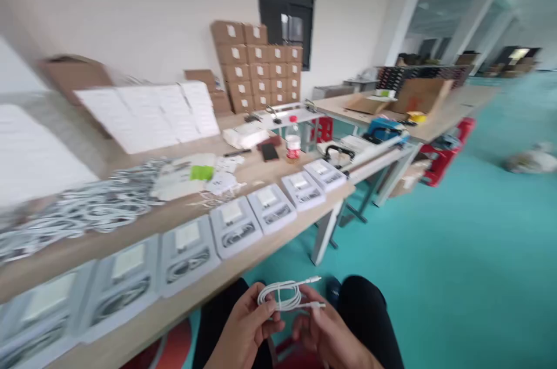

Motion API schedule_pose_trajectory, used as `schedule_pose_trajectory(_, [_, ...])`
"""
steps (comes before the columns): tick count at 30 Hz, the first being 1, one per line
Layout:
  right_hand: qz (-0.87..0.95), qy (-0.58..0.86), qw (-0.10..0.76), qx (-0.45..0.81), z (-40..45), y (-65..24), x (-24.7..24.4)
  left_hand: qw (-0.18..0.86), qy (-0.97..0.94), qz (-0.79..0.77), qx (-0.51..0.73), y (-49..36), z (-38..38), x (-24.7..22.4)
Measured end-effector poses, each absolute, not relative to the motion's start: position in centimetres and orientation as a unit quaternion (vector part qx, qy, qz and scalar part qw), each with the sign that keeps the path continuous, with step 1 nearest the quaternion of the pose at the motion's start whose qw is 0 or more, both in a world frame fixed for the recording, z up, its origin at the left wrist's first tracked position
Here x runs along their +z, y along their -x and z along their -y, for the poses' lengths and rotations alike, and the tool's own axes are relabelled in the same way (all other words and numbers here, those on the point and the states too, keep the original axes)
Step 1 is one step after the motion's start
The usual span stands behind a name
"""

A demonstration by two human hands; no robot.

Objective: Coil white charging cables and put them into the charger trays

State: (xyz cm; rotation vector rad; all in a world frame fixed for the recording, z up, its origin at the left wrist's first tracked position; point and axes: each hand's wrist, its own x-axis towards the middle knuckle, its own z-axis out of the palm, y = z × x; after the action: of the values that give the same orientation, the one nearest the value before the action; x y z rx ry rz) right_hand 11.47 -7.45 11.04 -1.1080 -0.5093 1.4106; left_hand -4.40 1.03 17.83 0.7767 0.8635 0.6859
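Note:
A coiled white cable point(285, 296) with two plugs pointing right is held above the lap. My left hand point(250, 322) has thumb and fingers pressed on the left part of the coil. My right hand point(324, 328) is at the plug end, its fingers curled and its thumb against the lower plug. On the table to the left runs a row of grey trays point(191, 285), each with a white block and a coiled cable. Behind them lies a heap of loose white cables point(96, 203).
A bottle with a red cap point(293, 141) and a black phone-like object point(269, 152) stand or lie on the table point(243, 261). Stacked cartons point(261, 70) rise behind. Red stools point(444, 160) sit under the right-hand tables. White sheets point(152, 114) stand at the back left.

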Motion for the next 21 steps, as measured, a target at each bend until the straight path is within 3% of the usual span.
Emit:
schedule_pose_trajectory(4, [0.209, 0.506, 0.584, 0.599, 6.4, -16.6, 9.7, 0.867, -0.27, -0.375, 0.186, 0.5, 0.4, 11.4])
schedule_pose_trajectory(9, [0.247, 0.582, 0.537, 0.559, 6.9, -18.0, 6.1, 0.91, -0.254, -0.324, 0.04, 1.0, 0.0, 7.2])
schedule_pose_trajectory(15, [0.326, 0.699, 0.49, 0.406, 6.9, -17.8, 3.0, 0.875, -0.262, -0.397, 0.095, 1.0, -0.1, 3.8])
schedule_pose_trajectory(21, [0.583, 0.722, 0.274, 0.252, 6.7, -17.9, 2.6, 0.832, -0.276, -0.467, 0.117, -0.4, -0.8, 1.0])
